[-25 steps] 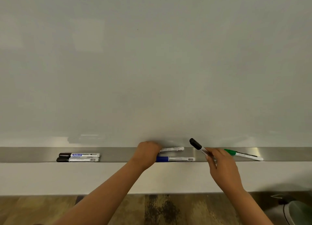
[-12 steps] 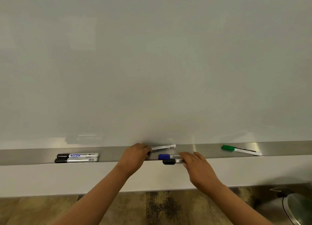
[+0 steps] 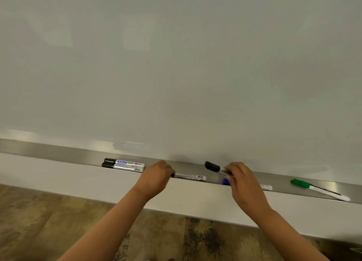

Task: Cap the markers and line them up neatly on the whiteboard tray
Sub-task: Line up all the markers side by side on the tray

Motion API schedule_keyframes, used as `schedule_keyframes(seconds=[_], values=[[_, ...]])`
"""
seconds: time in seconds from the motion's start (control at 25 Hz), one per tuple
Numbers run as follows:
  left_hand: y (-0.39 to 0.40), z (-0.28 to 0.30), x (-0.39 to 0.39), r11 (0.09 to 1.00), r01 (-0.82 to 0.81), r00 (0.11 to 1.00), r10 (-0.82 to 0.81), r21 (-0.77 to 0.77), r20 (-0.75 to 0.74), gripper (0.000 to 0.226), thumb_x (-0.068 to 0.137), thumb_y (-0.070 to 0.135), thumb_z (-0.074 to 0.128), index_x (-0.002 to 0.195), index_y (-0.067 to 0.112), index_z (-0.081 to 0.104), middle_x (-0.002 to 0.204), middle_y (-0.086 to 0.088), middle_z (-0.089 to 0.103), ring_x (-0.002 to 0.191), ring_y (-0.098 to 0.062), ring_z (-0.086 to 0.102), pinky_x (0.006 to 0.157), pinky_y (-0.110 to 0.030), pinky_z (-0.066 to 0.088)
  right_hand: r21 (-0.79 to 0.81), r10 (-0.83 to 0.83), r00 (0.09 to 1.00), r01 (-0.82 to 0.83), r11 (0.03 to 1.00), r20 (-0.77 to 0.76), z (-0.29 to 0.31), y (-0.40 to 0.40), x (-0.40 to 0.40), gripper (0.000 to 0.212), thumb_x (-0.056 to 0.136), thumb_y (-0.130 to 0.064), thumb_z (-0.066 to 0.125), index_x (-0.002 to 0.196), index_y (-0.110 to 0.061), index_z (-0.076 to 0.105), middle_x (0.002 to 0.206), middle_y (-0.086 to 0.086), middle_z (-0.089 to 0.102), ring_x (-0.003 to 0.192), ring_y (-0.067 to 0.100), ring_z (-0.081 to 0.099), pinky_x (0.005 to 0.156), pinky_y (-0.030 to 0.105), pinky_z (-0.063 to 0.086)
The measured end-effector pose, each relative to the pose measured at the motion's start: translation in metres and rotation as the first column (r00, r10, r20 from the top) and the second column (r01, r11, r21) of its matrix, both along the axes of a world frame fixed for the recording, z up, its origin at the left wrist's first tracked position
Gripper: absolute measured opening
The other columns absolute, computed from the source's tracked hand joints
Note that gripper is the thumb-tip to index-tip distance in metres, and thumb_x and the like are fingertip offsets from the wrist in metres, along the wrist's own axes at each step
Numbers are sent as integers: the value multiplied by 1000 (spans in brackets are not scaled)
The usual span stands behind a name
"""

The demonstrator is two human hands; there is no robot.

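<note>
- Whiteboard (image 3: 176,64) fills most of the head view, and the metal whiteboard tray (image 3: 58,153) runs along its lower edge, slanting down to the right in the picture.
- Two black-capped markers (image 3: 123,165) lie side by side at the left of the tray, touching along their length, caps pointing left.
- The left hand (image 3: 156,175) is curled closed over the left end of a white marker (image 3: 190,176) that lies flat in the tray; the marker's barcode end points right and only a small dark bit shows at the fingers.
- The right hand (image 3: 242,179) is closed on a black-capped marker (image 3: 212,166), pinching its barrel at the fingertips; the cap end points up and to the left, raised above the tray and close to the board.
- A blue-capped marker (image 3: 226,181) lies in the tray just under the right hand, mostly hidden by it; its white tail (image 3: 266,187) shows to the right of the wrist.
- A green-capped marker (image 3: 317,189) lies well apart at the right of the tray, askew, cap to the left.
- A mottled brown floor (image 3: 49,221) shows below the wall.
</note>
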State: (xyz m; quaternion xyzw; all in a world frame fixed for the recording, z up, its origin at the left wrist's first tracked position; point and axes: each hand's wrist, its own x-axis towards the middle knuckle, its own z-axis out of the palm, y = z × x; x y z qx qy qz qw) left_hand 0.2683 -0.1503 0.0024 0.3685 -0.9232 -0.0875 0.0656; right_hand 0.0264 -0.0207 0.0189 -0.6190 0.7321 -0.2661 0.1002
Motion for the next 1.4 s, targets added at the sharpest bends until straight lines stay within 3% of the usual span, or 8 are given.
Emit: schedule_keyframes(seconds=[0.24, 0.32, 0.44, 0.64, 0.84, 1.08, 1.4], values=[[-12, 9, 27, 994, -22, 996, 32, -110, 89, 22, 76, 1, 60, 90, 12, 73, 85, -6, 67, 86, -23, 60, 57, -27, 47, 144, 69, 998, -66, 987, -12, -1, -57, 61, 28, 92, -18, 51, 119, -19, 57, 111, 3, 59, 102, 19, 54, 82, 30, 46], [-17, 8, 34, 996, 12, 993, -1, -85, 121, 27, 75, -2, 59, 94, 12, 73, 86, -6, 68, 86, -24, 60, 63, -28, 47, 158, 66, 998, -64, 985, -5, -3, -67, 72, 28, 90, -16, 53, 118, -19, 57, 112, 3, 60, 102, 20, 54, 81, 32, 47], [-24, 7, 43, 990, 63, 992, -48, -128, 117, 29, 59, -3, 70, 79, 17, 76, 71, -2, 70, 71, -22, 64, 61, -24, 49, 179, 48, 999, -47, 983, -1, -7, -73, 81, 24, 91, -15, 52, 113, -16, 60, 109, 6, 60, 100, 22, 54, 81, 33, 46], [-31, 0, 50, 995, 74, 991, -65, -74, 115, 38, 82, 0, 44, 109, 15, 67, 104, -5, 66, 102, -27, 53, 81, -33, 40, 172, 24, 999, -29, 985, 29, -12, -79, 90, 23, 90, -12, 53, 111, -13, 62, 108, 8, 61, 100, 23, 54, 82, 30, 45], [-49, 16, 75, 994, -109, 984, 111, 17, -137, 40, 79, -7, 48, 108, 12, 68, 111, -7, 70, 107, -26, 56, 88, -37, 47, 198, 77, 996, -85, 977, 47, -13, -90, 106, 22, 88, -9, 53, 108, -12, 63, 109, 8, 61, 102, 24, 54, 84, 32, 45], [-62, 17, 89, 987, -139, 990, 140, 84, -10, 39, 84, -1, 45, 113, 15, 64, 116, -3, 67, 110, -23, 52, 94, -36, 44, 247, 114, 993, -116, 962, 21, -15, -103, 120, 24, 88, -6, 48, 106, -11, 63, 109, 9, 61, 103, 25, 55, 82, 36, 46], [-57, 10, 89, 986, -139, 990, 140, 92, -5, 36, 87, 4, 45, 115, 16, 62, 119, -2, 66, 111, -21, 52, 94, -34, 45, 258, 127, 992, -117, 959, -21, -17, -105, 127, 30, 89, -5, 43, 106, -15, 64, 106, 9, 63, 102, 25, 54, 81, 38, 49]])
